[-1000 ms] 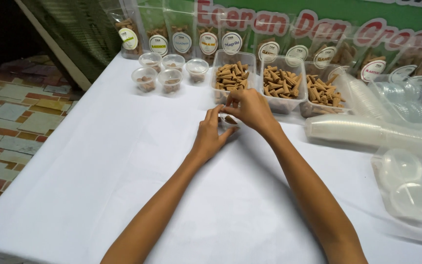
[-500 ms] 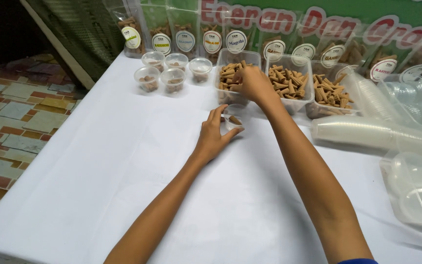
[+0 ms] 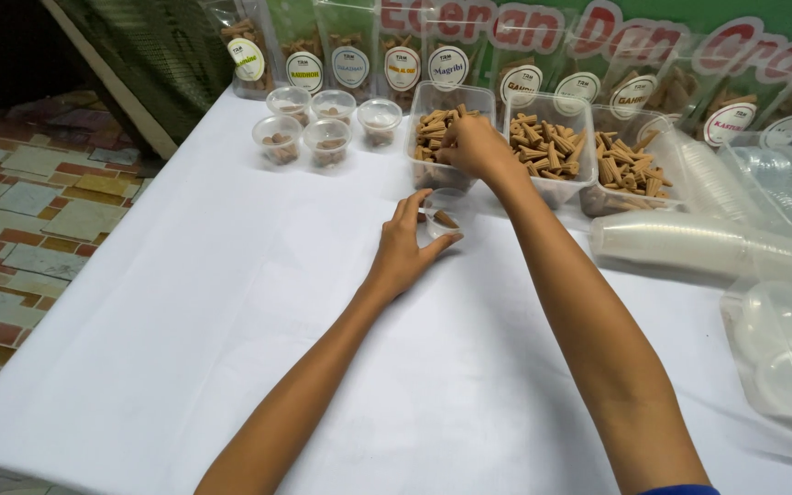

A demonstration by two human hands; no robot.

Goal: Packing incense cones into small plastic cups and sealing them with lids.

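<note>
My left hand cups a small clear plastic cup on the white table; one brown snack roll lies inside the cup. My right hand reaches into the leftmost clear tub of brown ridged snack rolls, its fingers closed down among the rolls. Whether it has taken hold of a roll is hidden by the fingers.
Two more tubs of rolls stand to the right. Several small filled cups sit at the back left. Snack bags line the back. Stacked clear cups and lids lie at right. The table's left edge drops to tiled floor.
My right hand has moved away from the small cup, back to the leftmost tub and into the rolls. My left hand has stayed at the cup.
</note>
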